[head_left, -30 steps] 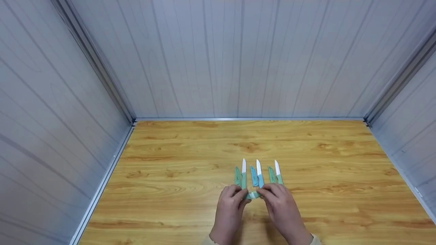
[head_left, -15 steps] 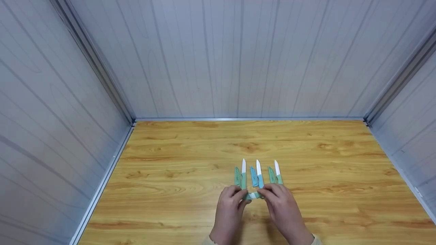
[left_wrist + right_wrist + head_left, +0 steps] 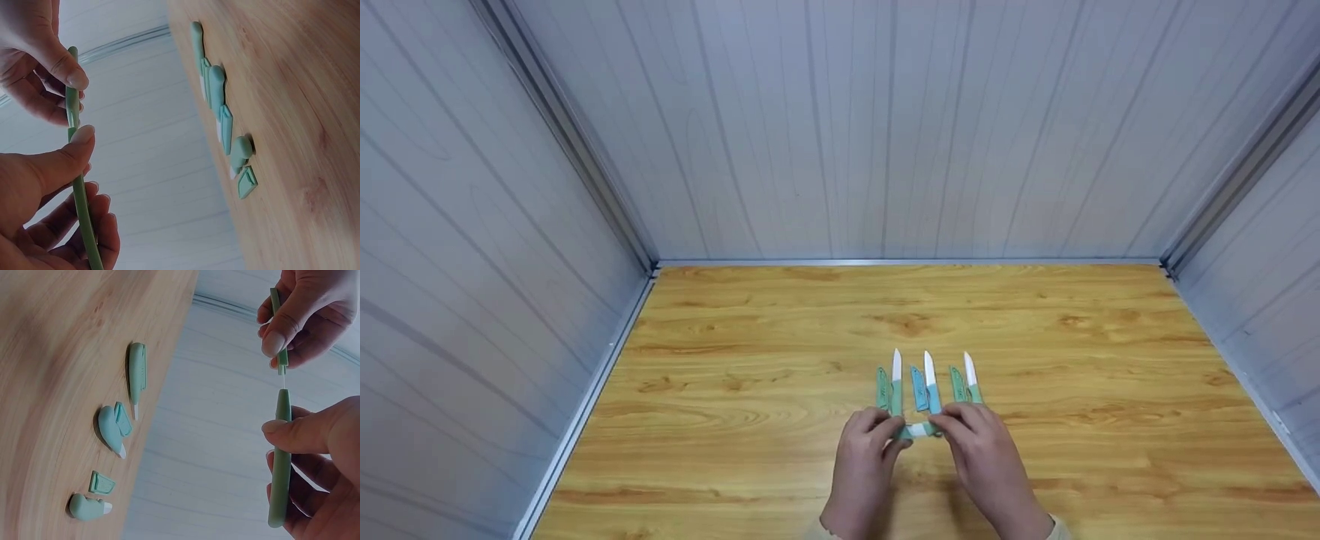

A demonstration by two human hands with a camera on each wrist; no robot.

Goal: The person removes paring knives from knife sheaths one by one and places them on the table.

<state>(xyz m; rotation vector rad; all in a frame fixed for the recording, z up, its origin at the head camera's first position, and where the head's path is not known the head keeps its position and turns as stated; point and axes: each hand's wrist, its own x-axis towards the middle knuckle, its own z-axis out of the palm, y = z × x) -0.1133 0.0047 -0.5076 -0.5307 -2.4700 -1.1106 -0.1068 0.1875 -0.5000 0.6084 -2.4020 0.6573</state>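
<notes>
My left hand (image 3: 859,461) pinches a green blade sheath (image 3: 84,216) between thumb and fingers. The green handle (image 3: 279,472) of a small paring knife is gripped by my right hand (image 3: 988,465). Handle and sheath are in line, held above the table, and a short stretch of white blade (image 3: 918,430) shows between them. The rest of that blade is hidden inside the sheath. Just beyond my hands lie a green knife (image 3: 896,396), a blue knife (image 3: 934,397) and another green knife (image 3: 975,393), white blades bare and pointing away, the last one's handle partly covered by my right hand.
Left of each lying knife is its matching sheath: one green sheath (image 3: 883,388), one blue sheath (image 3: 919,389) and another green sheath (image 3: 958,385). They rest on a wood-grain table (image 3: 750,450). Pale panel walls (image 3: 847,135) enclose the table at the back and both sides.
The right hand has shifted slightly to the right with the knife handle. More white blade shows between handle and sheath than before. The left hand and the lying knives have stayed nearly still.
</notes>
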